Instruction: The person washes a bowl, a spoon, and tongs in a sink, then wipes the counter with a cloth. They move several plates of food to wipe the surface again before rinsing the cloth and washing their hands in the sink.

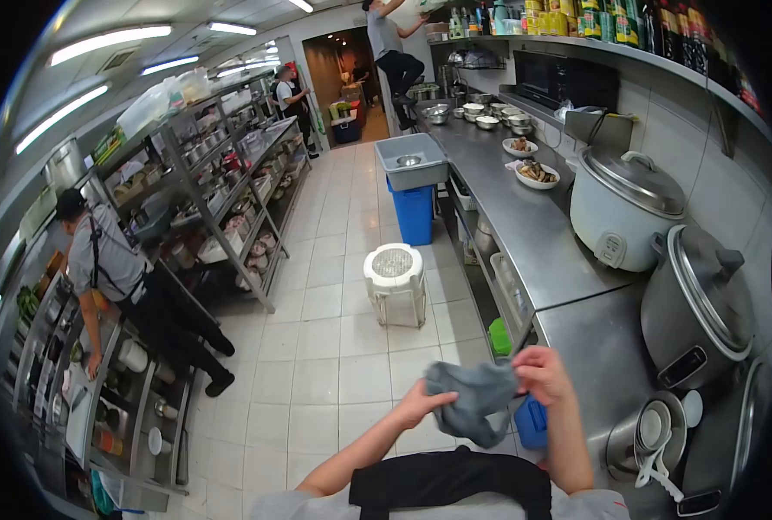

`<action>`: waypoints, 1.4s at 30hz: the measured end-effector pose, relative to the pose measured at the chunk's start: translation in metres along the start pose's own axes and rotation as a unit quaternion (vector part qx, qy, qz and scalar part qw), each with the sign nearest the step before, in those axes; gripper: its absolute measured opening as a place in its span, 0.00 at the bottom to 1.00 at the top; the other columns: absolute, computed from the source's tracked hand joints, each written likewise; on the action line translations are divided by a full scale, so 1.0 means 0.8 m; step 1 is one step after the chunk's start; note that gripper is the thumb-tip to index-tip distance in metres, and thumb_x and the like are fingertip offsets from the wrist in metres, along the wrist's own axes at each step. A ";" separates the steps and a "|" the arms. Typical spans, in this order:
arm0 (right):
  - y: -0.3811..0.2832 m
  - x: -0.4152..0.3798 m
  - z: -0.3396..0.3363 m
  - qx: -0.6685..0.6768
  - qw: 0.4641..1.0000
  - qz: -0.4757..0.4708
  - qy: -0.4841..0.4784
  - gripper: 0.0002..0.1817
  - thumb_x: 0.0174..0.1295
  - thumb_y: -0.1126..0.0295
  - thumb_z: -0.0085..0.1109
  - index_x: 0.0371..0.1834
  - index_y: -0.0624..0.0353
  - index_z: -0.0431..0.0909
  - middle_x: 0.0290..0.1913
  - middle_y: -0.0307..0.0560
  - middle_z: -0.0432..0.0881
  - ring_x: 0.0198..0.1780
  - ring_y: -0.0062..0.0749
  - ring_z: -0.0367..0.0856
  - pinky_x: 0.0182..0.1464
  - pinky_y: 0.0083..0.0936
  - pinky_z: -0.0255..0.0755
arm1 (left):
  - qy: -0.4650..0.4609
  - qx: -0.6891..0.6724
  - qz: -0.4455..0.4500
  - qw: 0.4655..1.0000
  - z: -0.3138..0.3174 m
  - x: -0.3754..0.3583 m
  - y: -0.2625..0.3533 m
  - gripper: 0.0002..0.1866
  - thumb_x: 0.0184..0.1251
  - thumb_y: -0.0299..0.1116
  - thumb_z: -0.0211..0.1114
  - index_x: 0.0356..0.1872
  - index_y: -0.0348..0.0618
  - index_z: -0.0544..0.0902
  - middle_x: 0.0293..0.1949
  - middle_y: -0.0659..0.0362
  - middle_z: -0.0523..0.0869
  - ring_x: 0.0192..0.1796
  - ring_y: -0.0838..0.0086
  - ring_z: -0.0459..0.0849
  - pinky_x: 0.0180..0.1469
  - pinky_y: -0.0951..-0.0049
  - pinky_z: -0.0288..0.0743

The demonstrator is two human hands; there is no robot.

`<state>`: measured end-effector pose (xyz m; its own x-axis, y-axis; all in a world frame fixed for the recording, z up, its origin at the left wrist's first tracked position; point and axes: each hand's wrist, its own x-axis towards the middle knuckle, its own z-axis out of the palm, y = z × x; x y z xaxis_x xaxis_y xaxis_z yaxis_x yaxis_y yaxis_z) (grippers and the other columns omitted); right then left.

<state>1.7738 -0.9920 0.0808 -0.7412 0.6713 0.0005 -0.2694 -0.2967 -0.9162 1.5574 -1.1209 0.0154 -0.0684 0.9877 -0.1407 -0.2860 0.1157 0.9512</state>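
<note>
A crumpled grey-blue cloth [474,400] hangs in front of my chest, stretched between both hands; motion blurs it a little. My left hand [422,404] grips its left edge, with the thumb lying over the fabric. On the other side, my right hand [542,376] pinches the cloth's upper right corner between thumb and fingers. The cloth is above the tiled floor, just left of the steel counter [568,325]. Below my right hand, a blue container [531,423] shows partly behind the forearm.
Two large rice cookers, one pale [616,212] and one grey [694,303], stand on the counter. Nested pots with ladles [650,433] sit nearby. A white stool [395,276] and blue bin [412,212] occupy the aisle. One co-worker [113,251] bends at the left shelves; others are farther back.
</note>
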 end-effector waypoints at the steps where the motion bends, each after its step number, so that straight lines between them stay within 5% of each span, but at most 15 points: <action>1: -0.012 0.001 -0.021 -0.015 0.999 -0.027 0.041 0.06 0.46 0.81 0.58 0.29 0.65 0.75 0.24 0.42 0.77 0.21 0.21 0.75 0.19 0.16 0.72 | -0.030 0.047 0.033 0.998 0.005 0.030 0.001 0.19 0.53 0.31 0.64 0.47 0.37 0.73 0.40 0.61 0.78 0.42 0.78 0.75 0.47 0.77 0.68; 7: -0.075 -0.035 -0.078 -0.110 0.953 -0.134 0.250 0.05 0.44 0.82 0.59 0.25 0.64 0.74 0.21 0.42 0.76 0.18 0.20 0.72 0.16 0.14 0.68 | -0.087 0.060 0.036 0.994 0.027 0.139 0.048 0.09 0.56 0.27 0.60 0.39 0.39 0.75 0.32 0.67 0.77 0.36 0.85 0.73 0.40 0.82 0.68; 14: -0.062 -0.105 -0.073 -0.115 0.876 -0.153 0.443 0.05 0.45 0.83 0.57 0.25 0.66 0.73 0.21 0.42 0.75 0.19 0.20 0.73 0.18 0.16 0.69 | -0.323 0.061 -0.026 0.944 0.062 0.261 0.098 0.09 0.54 0.22 0.61 0.36 0.38 0.75 0.32 0.66 0.79 0.35 0.86 0.76 0.37 0.84 0.70; 20: -0.106 -0.116 -0.108 -0.283 0.669 -0.201 0.657 0.02 0.51 0.78 0.53 0.27 0.61 0.71 0.21 0.33 0.70 0.21 0.12 0.68 0.17 0.10 0.63 | -0.495 0.168 0.084 0.849 0.228 0.412 0.116 0.13 0.53 0.24 0.61 0.41 0.38 0.74 0.30 0.66 0.78 0.34 0.85 0.74 0.38 0.83 0.70; 21: -0.104 -0.130 -0.135 -0.257 0.678 -0.163 0.670 0.07 0.53 0.73 0.54 0.35 0.62 0.73 0.33 0.43 0.75 0.31 0.21 0.72 0.29 0.18 0.70 | -0.507 0.149 0.093 0.844 0.253 0.433 0.112 0.14 0.52 0.24 0.61 0.42 0.38 0.74 0.32 0.64 0.78 0.35 0.84 0.74 0.39 0.82 0.70; 23: -0.101 -0.111 -0.140 -0.571 0.435 -0.035 0.696 0.19 0.55 0.66 0.54 0.50 0.61 0.70 0.53 0.56 0.67 0.50 0.38 0.70 0.51 0.30 0.66 | -0.481 0.112 0.101 0.864 0.267 0.456 0.099 0.15 0.53 0.25 0.61 0.43 0.38 0.74 0.35 0.62 0.78 0.38 0.82 0.75 0.41 0.80 0.70; 25: -0.059 -0.096 -0.151 -0.556 0.472 -0.014 0.684 0.27 0.57 0.60 0.52 0.59 0.57 0.62 0.64 0.61 0.51 0.64 0.49 0.52 0.63 0.36 0.48 | -0.447 0.074 0.131 0.882 0.263 0.477 0.101 0.16 0.53 0.26 0.61 0.45 0.38 0.73 0.38 0.61 0.78 0.41 0.80 0.75 0.42 0.79 0.70; 27: 0.023 -0.067 -0.178 -0.563 0.507 0.079 0.647 0.34 0.56 0.51 0.51 0.64 0.53 0.54 0.66 0.61 0.48 0.67 0.52 0.45 0.64 0.43 0.43 | -0.474 0.105 0.147 0.862 0.213 0.478 0.090 0.16 0.54 0.26 0.60 0.46 0.39 0.72 0.43 0.59 0.77 0.46 0.77 0.75 0.45 0.76 0.70; 30: 0.058 0.038 -0.193 -0.592 0.420 0.362 0.585 0.39 0.53 0.42 0.46 0.65 0.50 0.51 0.66 0.61 0.48 0.67 0.57 0.42 0.61 0.58 0.36 | -0.440 0.169 0.079 0.878 0.155 0.491 0.060 0.15 0.57 0.27 0.58 0.47 0.39 0.72 0.44 0.60 0.77 0.49 0.75 0.74 0.48 0.76 0.69; 35: 0.062 0.121 -0.369 -0.650 0.418 0.173 0.610 0.32 0.59 0.55 0.45 0.64 0.57 0.51 0.64 0.62 0.51 0.66 0.54 0.48 0.64 0.47 0.43 | -0.423 0.145 -0.057 0.893 0.101 0.515 0.030 0.14 0.59 0.27 0.56 0.47 0.38 0.72 0.44 0.57 0.78 0.48 0.74 0.76 0.47 0.75 0.70; 37: 0.022 0.153 -0.430 -0.512 0.501 0.033 0.696 0.27 0.60 0.63 0.43 0.62 0.62 0.54 0.62 0.61 0.56 0.63 0.52 0.53 0.63 0.38 0.48 | -0.387 0.122 -0.118 0.906 0.090 0.517 0.036 0.13 0.60 0.26 0.56 0.47 0.37 0.72 0.44 0.55 0.78 0.47 0.73 0.77 0.46 0.75 0.70; 40: -0.040 0.187 -0.512 -0.510 0.501 -0.089 0.694 0.26 0.57 0.65 0.45 0.59 0.63 0.57 0.60 0.61 0.60 0.61 0.54 0.57 0.62 0.36 0.52 | -0.319 0.131 -0.125 0.930 0.067 0.532 0.053 0.13 0.60 0.25 0.54 0.46 0.36 0.72 0.43 0.55 0.79 0.46 0.72 0.77 0.46 0.75 0.71; 41: -0.052 0.195 -0.550 -0.506 0.505 -0.093 0.693 0.26 0.57 0.65 0.45 0.59 0.63 0.57 0.60 0.61 0.60 0.61 0.54 0.57 0.62 0.36 0.52 | -0.315 0.136 -0.122 0.931 0.060 0.540 0.059 0.13 0.60 0.25 0.54 0.46 0.36 0.72 0.43 0.55 0.79 0.46 0.72 0.77 0.46 0.75 0.71; 42: -0.052 0.195 -0.594 -0.540 0.469 0.012 0.699 0.25 0.56 0.67 0.46 0.58 0.62 0.60 0.59 0.61 0.61 0.60 0.54 0.58 0.61 0.37 0.53 | -0.274 0.144 -0.129 0.942 0.051 0.546 0.064 0.13 0.60 0.25 0.54 0.46 0.37 0.72 0.43 0.55 0.79 0.46 0.73 0.77 0.45 0.75 0.72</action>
<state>1.9617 -0.5525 -0.0717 0.5945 0.6900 0.4130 0.7565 -0.3058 -0.5781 1.5520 -0.6793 0.0139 0.4945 0.8193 -0.2901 0.0515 0.3055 0.9508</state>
